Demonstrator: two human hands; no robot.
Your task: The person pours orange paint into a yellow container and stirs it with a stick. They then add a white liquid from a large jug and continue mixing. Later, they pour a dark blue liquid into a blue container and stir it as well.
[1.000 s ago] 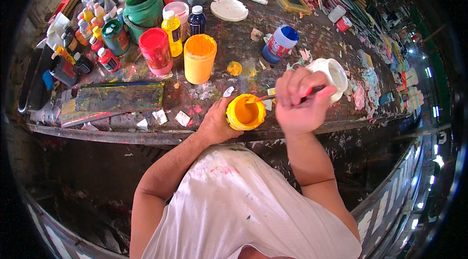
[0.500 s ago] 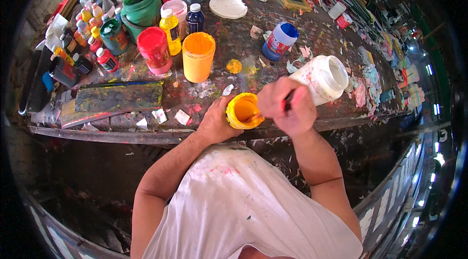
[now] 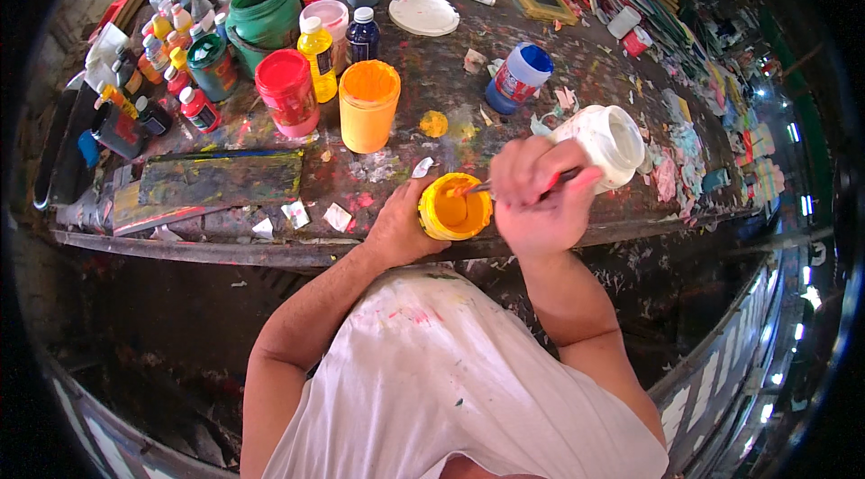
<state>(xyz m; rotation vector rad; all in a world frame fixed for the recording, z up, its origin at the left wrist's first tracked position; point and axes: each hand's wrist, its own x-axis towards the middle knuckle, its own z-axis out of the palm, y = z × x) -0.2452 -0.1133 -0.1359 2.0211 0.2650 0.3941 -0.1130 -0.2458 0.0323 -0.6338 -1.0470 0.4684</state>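
Your left hand (image 3: pixel 401 225) is curved around the left side of a yellow, round, open-mouthed plastic jar (image 3: pixel 439 228), its fingers spread only enough to fit the wall. Your right hand (image 3: pixel 543 200) is closed in a fist on a thin, dark-handled stirring tool (image 3: pixel 479 188); whether it is a brush or a plain stick, you cannot tell from here. The tool's orange-coated end reaches into the thick orange-yellow paint (image 3: pixel 461 218). Half a second ago that end was by the jar's near right side; now it has swung toward the far side, while your left hand and the jar have stayed put. The stirring motion seems to be going on, with the jar kept steady.

The jar sits at the near edge of the paint-stained dark worktop (image 3: pixel 405 150). Just behind your right hand stands a white, paint-smudged plastic jar (image 3: pixel 622 141); whether you touch it is unclear. Farther out, beyond your left hand, are a tall orange plastic tub (image 3: pixel 368 126) and a red plastic jar (image 3: pixel 286 96). A blue-filled clear jar (image 3: pixel 520 80) stands farther back on the right, and a flat white round lid (image 3: pixel 423 16) lies beyond.
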